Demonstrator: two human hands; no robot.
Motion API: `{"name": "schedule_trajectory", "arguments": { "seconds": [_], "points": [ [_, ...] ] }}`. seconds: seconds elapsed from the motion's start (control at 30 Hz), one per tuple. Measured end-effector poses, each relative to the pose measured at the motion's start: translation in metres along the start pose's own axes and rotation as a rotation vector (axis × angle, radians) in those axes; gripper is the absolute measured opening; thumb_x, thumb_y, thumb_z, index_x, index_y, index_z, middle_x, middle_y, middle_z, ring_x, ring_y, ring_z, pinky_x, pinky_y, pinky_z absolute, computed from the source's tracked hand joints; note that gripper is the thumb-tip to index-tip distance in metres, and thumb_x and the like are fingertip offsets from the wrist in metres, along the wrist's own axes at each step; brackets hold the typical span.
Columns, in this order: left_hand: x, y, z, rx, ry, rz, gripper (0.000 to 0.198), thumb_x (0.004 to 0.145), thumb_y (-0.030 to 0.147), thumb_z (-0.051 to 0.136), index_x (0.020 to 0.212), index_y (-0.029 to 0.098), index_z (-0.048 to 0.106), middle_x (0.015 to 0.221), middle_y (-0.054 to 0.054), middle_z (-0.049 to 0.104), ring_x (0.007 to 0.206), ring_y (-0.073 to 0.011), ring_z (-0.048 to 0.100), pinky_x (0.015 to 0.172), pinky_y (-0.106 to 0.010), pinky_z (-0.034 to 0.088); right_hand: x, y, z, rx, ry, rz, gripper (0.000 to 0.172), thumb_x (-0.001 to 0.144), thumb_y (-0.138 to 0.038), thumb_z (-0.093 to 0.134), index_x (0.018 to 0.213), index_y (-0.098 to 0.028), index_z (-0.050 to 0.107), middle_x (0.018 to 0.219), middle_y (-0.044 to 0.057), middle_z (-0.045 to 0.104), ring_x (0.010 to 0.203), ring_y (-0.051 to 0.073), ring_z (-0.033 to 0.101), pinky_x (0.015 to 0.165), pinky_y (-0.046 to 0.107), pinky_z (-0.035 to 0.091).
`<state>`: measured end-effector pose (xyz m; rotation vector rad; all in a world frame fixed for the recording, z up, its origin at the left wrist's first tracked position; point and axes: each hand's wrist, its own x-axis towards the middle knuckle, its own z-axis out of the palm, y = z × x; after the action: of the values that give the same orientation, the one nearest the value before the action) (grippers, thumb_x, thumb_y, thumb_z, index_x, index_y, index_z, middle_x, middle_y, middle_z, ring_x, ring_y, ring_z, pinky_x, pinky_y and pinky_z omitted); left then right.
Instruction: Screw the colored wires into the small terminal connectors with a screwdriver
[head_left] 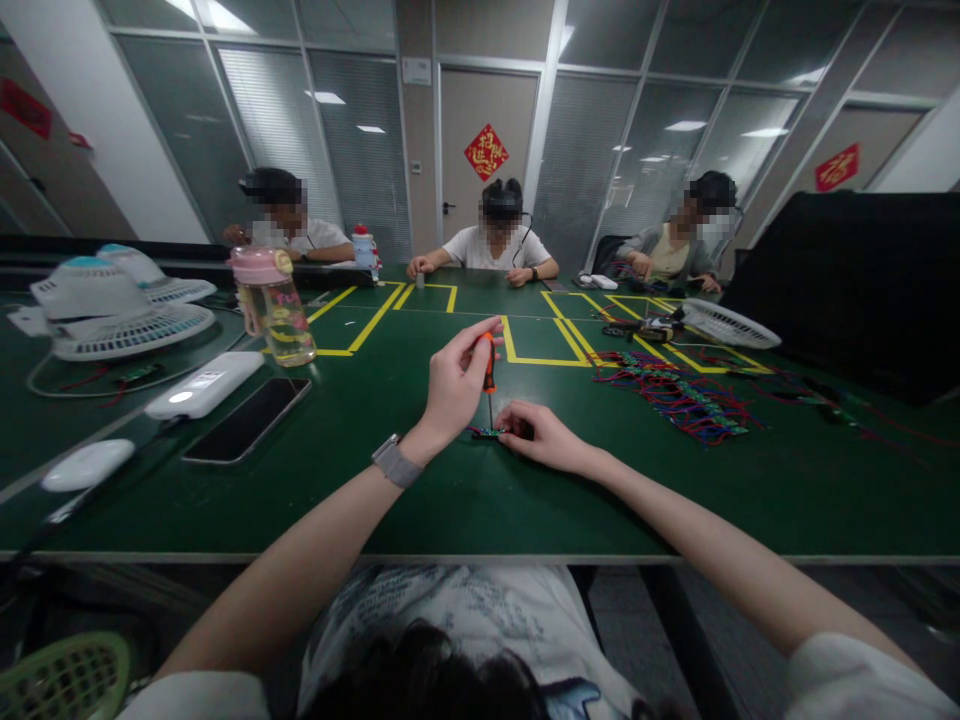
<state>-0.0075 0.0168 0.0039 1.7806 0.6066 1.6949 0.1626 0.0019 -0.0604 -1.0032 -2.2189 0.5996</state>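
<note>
In the middle of the green table, my left hand (459, 375) is closed around the orange-and-black handle of a screwdriver (490, 375). The screwdriver stands upright, its thin shaft pointing down at a small green circuit board (487, 433) on the tabletop. Whether the tip touches a screw is too small to tell. My right hand (541, 432) pinches the right end of this board and rests on the table; its fingertips hide part of it. To the right lies a row of similar circuit boards (682, 395) with red and blue wires.
At my left are a phone (247, 420), a white power bank (204, 385), a pink-lidded bottle (277, 310) and white fans (127, 310). A black monitor or panel (855, 290) stands at right. Yellow tape (544, 361) marks the table (450, 510). Three people sit opposite.
</note>
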Motion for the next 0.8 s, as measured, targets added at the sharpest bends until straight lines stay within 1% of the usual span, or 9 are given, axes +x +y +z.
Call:
{"name": "schedule_trajectory", "arguments": {
  "seconds": [0.1, 0.2, 0.27, 0.33, 0.43, 0.53, 0.6, 0.7, 0.8],
  "points": [
    [-0.0005, 0.0036, 0.0008, 0.093, 0.025, 0.047, 0.023, 0.086, 0.026, 0.06, 0.107, 0.019, 0.067, 0.104, -0.006, 0.07, 0.09, -0.0155, 0.066, 0.076, -0.026, 0.055, 0.0, 0.0002, 0.0001, 0.005, 0.003, -0.002, 0.01, 0.079, -0.014, 0.059, 0.088, -0.016, 0.061, 0.072, -0.001, 0.053, 0.063, 0.011, 0.049, 0.058, 0.023, 0.04],
    [-0.0003, 0.007, -0.001, 0.201, 0.051, 0.124, 0.016, 0.086, 0.026, 0.062, 0.098, 0.021, 0.071, 0.094, -0.004, 0.066, 0.085, -0.0131, 0.063, 0.072, -0.023, 0.052, -0.0001, 0.0011, 0.0003, 0.009, 0.004, -0.005, 0.009, 0.079, -0.014, 0.059, 0.088, -0.016, 0.061, 0.073, -0.001, 0.053, 0.063, 0.011, 0.049, 0.057, 0.023, 0.04],
    [0.0002, 0.0076, -0.0027, 0.234, 0.062, 0.13, 0.018, 0.089, 0.027, 0.057, 0.098, 0.022, 0.072, 0.096, -0.004, 0.062, 0.087, -0.0128, 0.062, 0.072, -0.022, 0.051, -0.0003, 0.0017, 0.0003, 0.008, 0.002, -0.003, 0.01, 0.079, -0.015, 0.059, 0.089, -0.016, 0.061, 0.073, -0.001, 0.054, 0.063, 0.011, 0.049, 0.058, 0.023, 0.041],
    [0.0005, 0.0067, -0.0038, 0.217, 0.049, 0.118, 0.024, 0.093, 0.025, 0.049, 0.102, 0.022, 0.071, 0.103, -0.006, 0.062, 0.092, -0.0133, 0.062, 0.077, -0.024, 0.052, -0.0004, 0.0021, 0.0003, 0.003, 0.001, -0.004, 0.01, 0.079, -0.015, 0.059, 0.089, -0.015, 0.061, 0.073, -0.001, 0.054, 0.063, 0.011, 0.05, 0.058, 0.023, 0.041],
    [0.0003, 0.0034, -0.0033, 0.089, -0.012, 0.063, 0.03, 0.095, 0.023, 0.042, 0.113, 0.021, 0.066, 0.114, -0.007, 0.064, 0.095, -0.0144, 0.064, 0.079, -0.026, 0.054, -0.0004, 0.0018, -0.0001, -0.002, 0.005, -0.008, 0.01, 0.079, -0.014, 0.059, 0.089, -0.015, 0.062, 0.075, 0.0, 0.055, 0.064, 0.011, 0.05, 0.059, 0.023, 0.041],
    [-0.0005, 0.0012, -0.0012, 0.002, -0.032, 0.012, 0.031, 0.095, 0.025, 0.043, 0.119, 0.02, 0.062, 0.116, -0.008, 0.066, 0.091, -0.0145, 0.067, 0.076, -0.026, 0.056, -0.0002, 0.0009, -0.0003, -0.003, 0.004, -0.004, 0.01, 0.079, -0.014, 0.059, 0.089, -0.016, 0.062, 0.075, 0.0, 0.056, 0.064, 0.011, 0.05, 0.059, 0.023, 0.042],
    [-0.0008, 0.0022, -0.0001, 0.033, -0.012, 0.018, 0.028, 0.092, 0.026, 0.05, 0.116, 0.019, 0.063, 0.112, -0.008, 0.068, 0.09, -0.0148, 0.067, 0.076, -0.025, 0.055, -0.0002, 0.0006, -0.0002, -0.002, 0.002, 0.001, 0.011, 0.079, -0.013, 0.059, 0.089, -0.016, 0.061, 0.074, 0.0, 0.055, 0.063, 0.011, 0.05, 0.058, 0.023, 0.041],
    [-0.0008, 0.0067, 0.0002, 0.129, 0.018, 0.056, 0.022, 0.087, 0.023, 0.058, 0.107, 0.018, 0.067, 0.101, -0.006, 0.07, 0.087, -0.0142, 0.066, 0.074, -0.024, 0.054, -0.0002, 0.0008, 0.0, 0.003, 0.004, -0.001, 0.011, 0.078, -0.013, 0.059, 0.089, -0.016, 0.061, 0.072, -0.001, 0.054, 0.063, 0.011, 0.049, 0.057, 0.023, 0.04],
    [-0.0006, 0.0094, -0.0008, 0.202, 0.034, 0.117, 0.017, 0.087, 0.022, 0.059, 0.1, 0.02, 0.07, 0.096, -0.004, 0.068, 0.086, -0.0131, 0.064, 0.074, -0.023, 0.052, -0.0002, 0.001, 0.0001, 0.002, 0.004, -0.004, 0.01, 0.079, -0.013, 0.059, 0.089, -0.016, 0.061, 0.074, -0.001, 0.054, 0.063, 0.011, 0.049, 0.058, 0.023, 0.04]
  ]
}}
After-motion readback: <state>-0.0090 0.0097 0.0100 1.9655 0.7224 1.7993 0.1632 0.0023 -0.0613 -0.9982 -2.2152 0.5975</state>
